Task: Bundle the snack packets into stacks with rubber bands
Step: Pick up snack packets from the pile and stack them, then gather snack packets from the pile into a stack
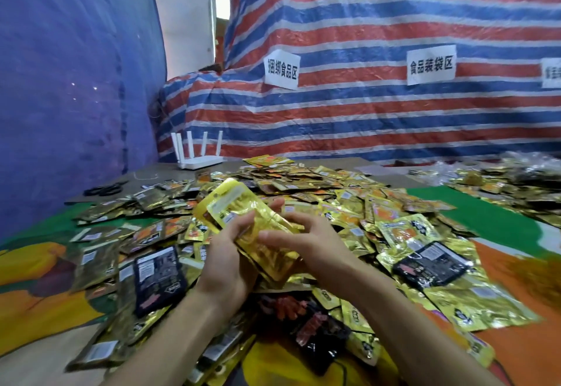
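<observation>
1. You have two hands in view, both meeting at the centre of the frame over the table.
2. Your left hand point(226, 259) grasps one stack of gold packets point(243, 212) from its left edge, fingers curled over the top face.
3. Your right hand point(303, 243) grasps the same stack from the right, with fingertips showing past its far edge.
4. The stack is raised above the heap, tilted, with its far end higher and pointing up and left. It is shiny yellow-gold foil with a pale label near the top; how many packets it holds cannot be told.
5. One large heap of loose packets point(349, 200) covers the table, too many to count, mostly gold foil with orange prints.
6. Two larger black packets stand out: one point(159, 279) left of your left forearm, one point(431, 264) to the right.
7. One white router point(200, 161) with upright antennas stands at the far left edge, and one pair of black scissors point(104, 188) lies near it.
8. Three white paper signs hang on the striped tarp point(364, 112) behind; the third is cut off at the right edge.
</observation>
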Tool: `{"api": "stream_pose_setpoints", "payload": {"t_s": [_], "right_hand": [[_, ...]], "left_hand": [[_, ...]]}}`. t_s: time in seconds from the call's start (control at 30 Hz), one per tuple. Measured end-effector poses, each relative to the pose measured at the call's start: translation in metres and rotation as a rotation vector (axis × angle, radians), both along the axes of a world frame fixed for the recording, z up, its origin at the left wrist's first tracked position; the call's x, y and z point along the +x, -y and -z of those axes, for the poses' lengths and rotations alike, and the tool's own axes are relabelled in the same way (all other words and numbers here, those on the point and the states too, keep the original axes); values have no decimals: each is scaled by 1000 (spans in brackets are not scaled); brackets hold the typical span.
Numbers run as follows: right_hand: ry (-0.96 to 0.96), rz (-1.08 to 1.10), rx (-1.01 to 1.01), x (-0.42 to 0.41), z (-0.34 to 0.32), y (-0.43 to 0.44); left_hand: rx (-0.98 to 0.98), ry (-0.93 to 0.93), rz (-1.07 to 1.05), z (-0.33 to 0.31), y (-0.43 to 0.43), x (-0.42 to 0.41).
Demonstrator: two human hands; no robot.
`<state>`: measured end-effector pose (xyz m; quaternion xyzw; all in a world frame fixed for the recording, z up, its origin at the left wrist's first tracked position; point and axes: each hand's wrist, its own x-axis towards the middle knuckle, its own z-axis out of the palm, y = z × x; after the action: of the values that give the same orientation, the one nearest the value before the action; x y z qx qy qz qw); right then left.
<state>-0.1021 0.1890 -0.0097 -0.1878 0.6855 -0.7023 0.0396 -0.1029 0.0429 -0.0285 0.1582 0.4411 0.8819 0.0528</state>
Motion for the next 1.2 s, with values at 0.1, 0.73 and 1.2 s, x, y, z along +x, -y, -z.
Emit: {"api": "stream_pose_setpoints", "payload": {"t_s": [0.1,0.73,1.2], "right_hand": [[40,-17,76,3,-7,-12],[205,1154,932,-77,-32,-303],[120,1188,1270,-76,-17,-266]], "left_hand": [[-95,-38,20,3,-3,1],[-692,-454,-229,8,-25,25],[-1106,-575,-433,5,-20,30]]}}
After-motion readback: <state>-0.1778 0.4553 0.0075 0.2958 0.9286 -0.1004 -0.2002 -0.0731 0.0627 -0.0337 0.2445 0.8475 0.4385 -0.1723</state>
